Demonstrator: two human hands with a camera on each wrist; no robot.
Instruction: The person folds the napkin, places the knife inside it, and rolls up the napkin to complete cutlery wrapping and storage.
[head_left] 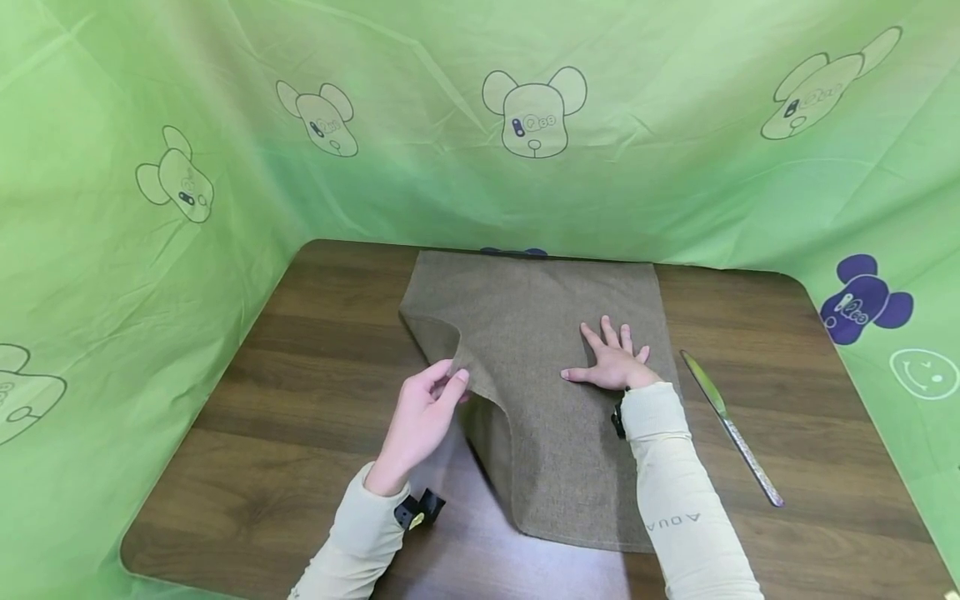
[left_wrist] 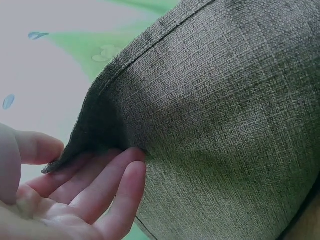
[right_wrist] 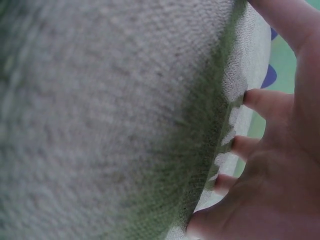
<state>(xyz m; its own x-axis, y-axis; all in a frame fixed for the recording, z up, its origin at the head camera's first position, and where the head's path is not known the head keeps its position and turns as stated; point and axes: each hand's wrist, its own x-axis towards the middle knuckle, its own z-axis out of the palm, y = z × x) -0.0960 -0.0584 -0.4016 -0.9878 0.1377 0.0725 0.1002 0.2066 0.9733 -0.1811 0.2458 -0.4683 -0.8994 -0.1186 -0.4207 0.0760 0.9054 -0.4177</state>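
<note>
A grey-brown cloth [head_left: 555, 450] with a stitched hem lies over the middle of the wooden table. My left hand [head_left: 425, 410] pinches its left edge between thumb and fingers and holds that edge raised, so the cloth bows up off the table there. In the left wrist view the thumb and fingers of the left hand [left_wrist: 75, 200] take the hemmed edge of the cloth [left_wrist: 225, 100] between them. My right hand [head_left: 611, 362] presses flat on the right part of the cloth, fingers spread. The right wrist view shows those spread fingertips [right_wrist: 255, 102] against the fabric.
To the right of the cloth a table knife [head_left: 731, 429] with a patterned handle lies on the wooden table [head_left: 300, 400]. A green curtain [head_left: 420, 183] with bear-head prints hangs around the back and both sides.
</note>
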